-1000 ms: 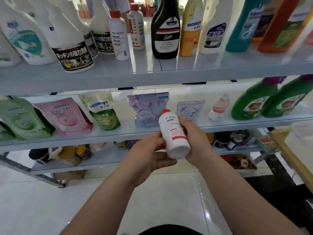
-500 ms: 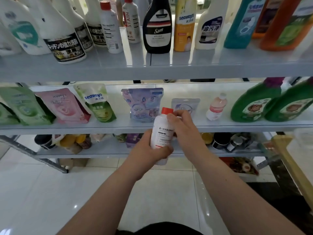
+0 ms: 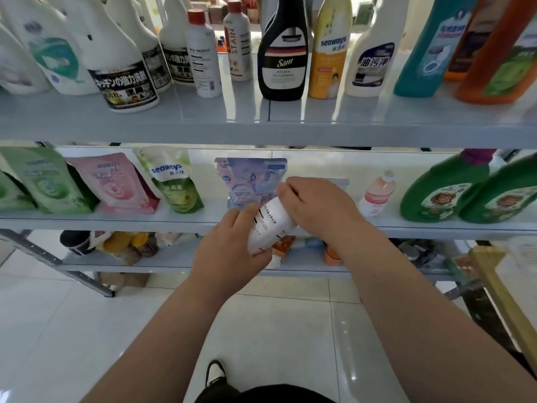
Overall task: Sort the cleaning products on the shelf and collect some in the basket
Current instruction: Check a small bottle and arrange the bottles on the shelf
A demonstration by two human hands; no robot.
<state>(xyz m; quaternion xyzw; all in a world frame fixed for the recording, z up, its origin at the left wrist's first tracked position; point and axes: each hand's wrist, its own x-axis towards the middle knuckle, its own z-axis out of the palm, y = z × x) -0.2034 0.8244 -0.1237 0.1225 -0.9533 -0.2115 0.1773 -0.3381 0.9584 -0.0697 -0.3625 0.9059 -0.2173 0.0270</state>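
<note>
Shelf (image 3: 261,132): bottles up top, pouches on mid level. L hand (image 3: 229,251) grips lower body of white bottle (image 3: 270,225); R hand (image 3: 316,207) curled round its top, cap hidden. Bottle tilted, held in air in front of mid level, near blue pouch (image 3: 250,178).

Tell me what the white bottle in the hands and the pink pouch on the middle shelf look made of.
White bottle: probably rigid plastic, opaque, with a smooth, low-sheen skin. It keeps its shape where the left hand and right hand grip it.
Pink pouch: probably flexible plastic film, slightly glossy. It looks creased and soft-edged and leans rather than standing stiff.
</note>
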